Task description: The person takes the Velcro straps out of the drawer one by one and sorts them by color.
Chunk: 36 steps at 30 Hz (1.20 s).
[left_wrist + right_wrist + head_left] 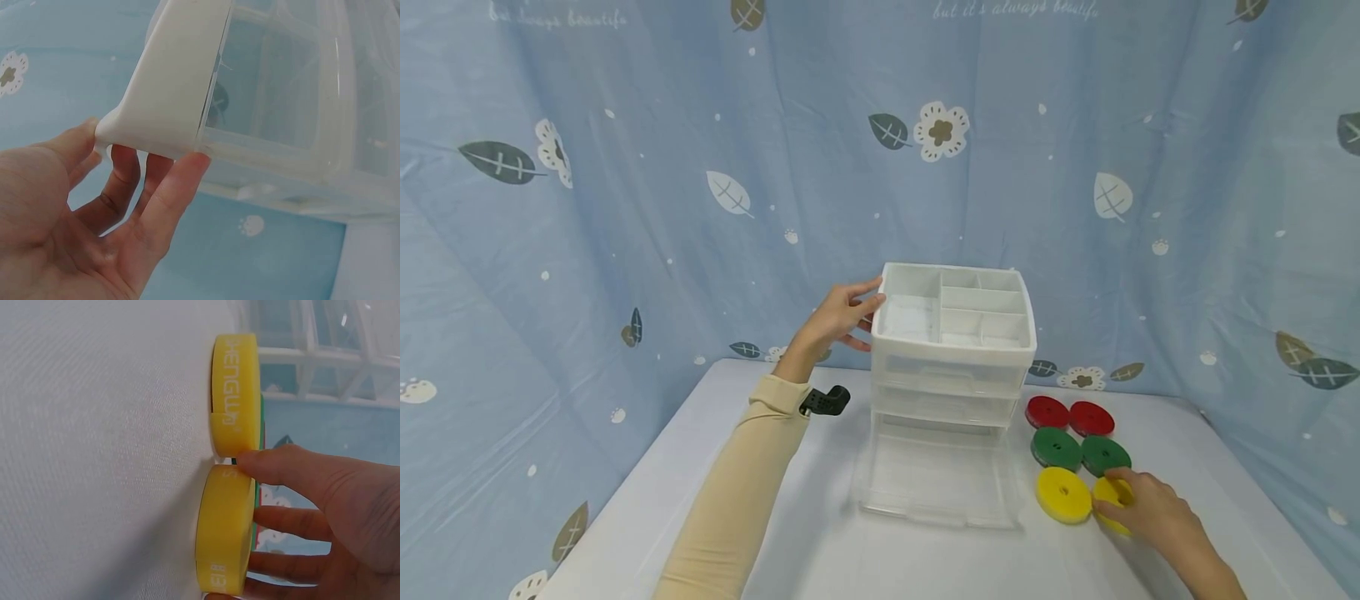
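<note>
A white drawer organizer (953, 348) with clear drawers stands on the table, its bottom drawer (938, 479) pulled out. At the organizer's upper left edge, my left hand (842, 315) grips the white top rim (169, 81) between thumb and curled fingers. My right hand (1157, 510) is on the nearer right yellow tape roll (225, 528), thumb at one edge and fingers reaching around the other side. That roll lies flat on the table. Beside it, nearly touching, sits a second yellow tape roll (1064, 495) with white lettering on its side.
Behind the yellow rolls lie two green rolls (1056, 449) and two red rolls (1047, 412), in pairs, right of the organizer. Several open compartments (983, 317) divide its top. A blue patterned curtain (820, 150) hangs behind the white table (715, 467).
</note>
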Motion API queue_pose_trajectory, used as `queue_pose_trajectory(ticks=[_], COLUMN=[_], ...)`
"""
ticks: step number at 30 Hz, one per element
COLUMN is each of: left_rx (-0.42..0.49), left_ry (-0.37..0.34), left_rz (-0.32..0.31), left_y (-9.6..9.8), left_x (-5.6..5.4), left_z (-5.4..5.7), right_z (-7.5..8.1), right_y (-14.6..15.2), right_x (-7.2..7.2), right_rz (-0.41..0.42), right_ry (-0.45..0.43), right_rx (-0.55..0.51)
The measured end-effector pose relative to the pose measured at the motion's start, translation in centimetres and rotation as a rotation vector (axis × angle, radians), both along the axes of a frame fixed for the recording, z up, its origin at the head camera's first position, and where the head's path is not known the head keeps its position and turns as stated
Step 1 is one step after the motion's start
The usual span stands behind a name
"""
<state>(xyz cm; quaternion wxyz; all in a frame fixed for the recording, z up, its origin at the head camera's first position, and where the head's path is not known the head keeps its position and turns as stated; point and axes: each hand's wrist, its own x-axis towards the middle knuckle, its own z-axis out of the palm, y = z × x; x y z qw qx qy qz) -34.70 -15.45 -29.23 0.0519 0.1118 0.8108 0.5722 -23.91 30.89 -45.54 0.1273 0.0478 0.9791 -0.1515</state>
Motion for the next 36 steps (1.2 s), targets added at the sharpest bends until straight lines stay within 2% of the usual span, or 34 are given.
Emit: queue_pose_trajectory(ticks=[12, 17, 23, 27, 30, 36], left_rx=[0.014, 0.005, -0.012, -0.006, -0.005, -0.010], left_ry=[-0.013, -0.008, -0.026, -0.052, -0.052, -0.026], left_rz=[-0.001, -0.003, -0.002, -0.003, 0.000, 0.016], left_y=[0.1, 0.1, 0.4, 0.5, 0.5, 0.2], left_x=[-0.1, 0.0, 1.2, 1.8, 1.5, 0.2], left_z=[0.1, 0.2, 1.4, 2.1, 1.8, 0.5], right_z=[0.4, 1.3, 3.0, 4.1, 4.6, 5.1], right_y=[-0.4, -1.1, -2.8, -4.2, -5.3, -8.0], right_x=[0.6, 1.2, 2.1, 2.7, 3.2, 4.3], right_rz=[0.007, -0.008, -0.041, -0.028, -0.006, 0.030], right_ry=[0.024, 0.072, 0.099, 0.127, 0.171, 0.294], right_rx=[0.043, 0.049, 0.046, 0.048, 0.048, 0.022])
